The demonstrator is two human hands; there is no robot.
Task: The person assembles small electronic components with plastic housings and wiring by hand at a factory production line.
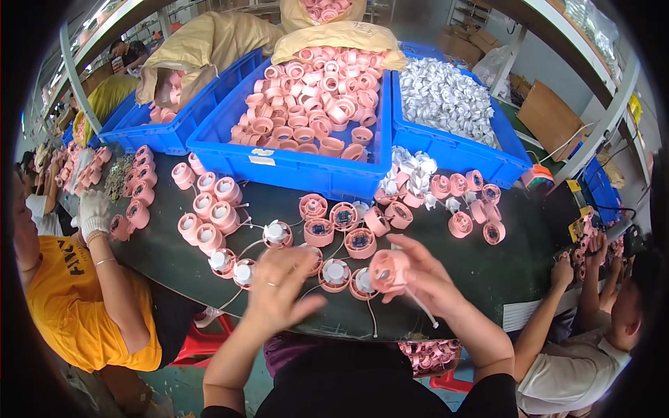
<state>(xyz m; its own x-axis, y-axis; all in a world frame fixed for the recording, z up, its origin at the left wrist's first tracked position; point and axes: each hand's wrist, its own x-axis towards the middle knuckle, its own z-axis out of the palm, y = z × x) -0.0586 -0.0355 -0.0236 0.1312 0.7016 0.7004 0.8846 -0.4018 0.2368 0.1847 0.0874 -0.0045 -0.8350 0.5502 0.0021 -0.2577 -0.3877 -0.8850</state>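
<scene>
One tilted housing (390,270), cable (422,309) toward wearer (348,380)

Bins (293,169), apparently touching, stand behind the housings (319,232).

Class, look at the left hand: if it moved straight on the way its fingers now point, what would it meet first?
The left hand would probably meet the pink housing partly hidden behind it, though the hand may be higher, as depth is unclear.
</scene>
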